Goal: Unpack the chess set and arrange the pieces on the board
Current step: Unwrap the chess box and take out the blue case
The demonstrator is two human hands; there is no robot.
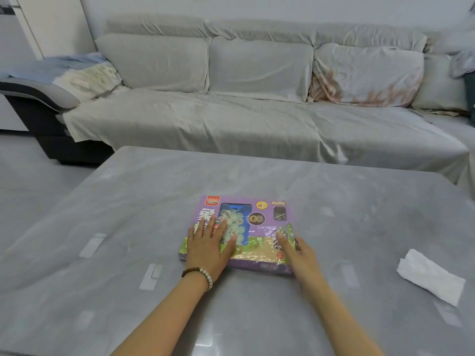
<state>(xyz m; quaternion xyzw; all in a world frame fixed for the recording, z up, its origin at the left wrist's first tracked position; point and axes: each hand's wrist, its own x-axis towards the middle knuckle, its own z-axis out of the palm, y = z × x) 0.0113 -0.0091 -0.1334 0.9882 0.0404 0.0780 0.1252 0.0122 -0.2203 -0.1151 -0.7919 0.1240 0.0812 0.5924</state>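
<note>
1. The box lies flat on the table, about midway across it and towards the near side, with its printed purple face up
2. Shiny clear wrap covers the box, which is closed
3. A window in the left half of the box's face shows pale round pieces packed inside
4. The left hand rests palm down on the near left part of the box; its fingers are straight and spread apart, and the thumb points right across the window's lower edge
5. Two strings of beads, one dark and one pale, circle the left wrist
6. The right hand reaches onto the near right part of the box, fingers pointing far and left, touching the wrap
7. The right hand is blurred, so I cannot tell whether its fingers pinch the wrap or only press on it
8. A crumpled white tissue lies on the table, well to the right of the box and apart from both hands
9. Short pale strips lie flat on the table to the left of the box
10. A sofa under a grey cover runs along the far side of the table, with a blue and cream blanket heaped on its left arm
</note>
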